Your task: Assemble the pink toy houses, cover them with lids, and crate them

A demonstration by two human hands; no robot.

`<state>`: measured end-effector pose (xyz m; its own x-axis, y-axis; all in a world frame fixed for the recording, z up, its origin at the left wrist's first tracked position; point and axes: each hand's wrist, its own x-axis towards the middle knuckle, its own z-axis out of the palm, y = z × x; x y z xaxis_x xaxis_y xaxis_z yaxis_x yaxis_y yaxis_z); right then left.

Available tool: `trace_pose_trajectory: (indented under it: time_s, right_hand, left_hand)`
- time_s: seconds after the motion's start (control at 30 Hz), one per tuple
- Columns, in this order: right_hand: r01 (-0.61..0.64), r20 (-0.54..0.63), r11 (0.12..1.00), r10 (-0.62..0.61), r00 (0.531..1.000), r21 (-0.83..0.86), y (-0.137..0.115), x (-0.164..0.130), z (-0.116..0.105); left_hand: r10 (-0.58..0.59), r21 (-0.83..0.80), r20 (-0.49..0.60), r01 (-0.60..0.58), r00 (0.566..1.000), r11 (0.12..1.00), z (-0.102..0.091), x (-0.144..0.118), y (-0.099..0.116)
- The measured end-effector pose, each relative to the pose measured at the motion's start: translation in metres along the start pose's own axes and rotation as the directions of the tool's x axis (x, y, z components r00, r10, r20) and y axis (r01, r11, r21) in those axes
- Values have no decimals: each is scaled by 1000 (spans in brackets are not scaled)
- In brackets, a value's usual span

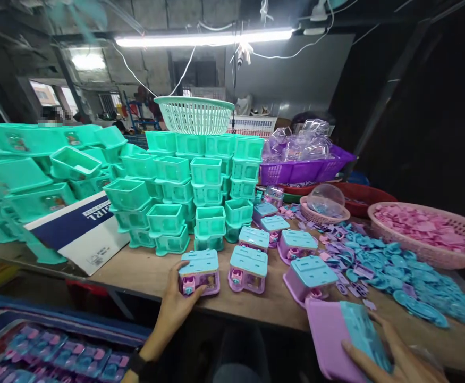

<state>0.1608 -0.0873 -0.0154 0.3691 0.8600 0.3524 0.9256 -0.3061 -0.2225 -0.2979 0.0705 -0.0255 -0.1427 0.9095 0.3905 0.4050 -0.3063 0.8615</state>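
My left hand [180, 298] grips a small purple toy box [201, 272] with a light blue lid, which stands on the table near its front edge. In my right hand [391, 346] is another purple box with a blue lid [341, 338], tilted on its side and held past the table's front edge. Between the hands stand a matching toy box [248, 268] and a further one [311, 279] at the right. Several more of the same kind sit in a loose group behind them.
Teal bins [210, 221] rise in stacks at the middle and left, with a green basket [195, 114] on top. A white carton [84, 229] leans at left. Blue parts [407, 271], a pink basket [375, 223] and a purple basket [307, 170] lie right. Below left is a crate [76, 314].
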Motion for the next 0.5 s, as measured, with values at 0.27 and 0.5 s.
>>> trace_pose_trajectory:
  time_s: [0.27, 0.5]
  right_hand:
    - [-130, 9, 990, 131, 991, -63, -32, 9, -7]
    - [-136, 143, 919, 89, 986, 370, -76, 27, -28]
  left_hand:
    - [407, 301, -161, -348, 899, 888, 42, -26, 52]
    - [270, -261, 655, -124, 706, 957, 159, -66, 150]
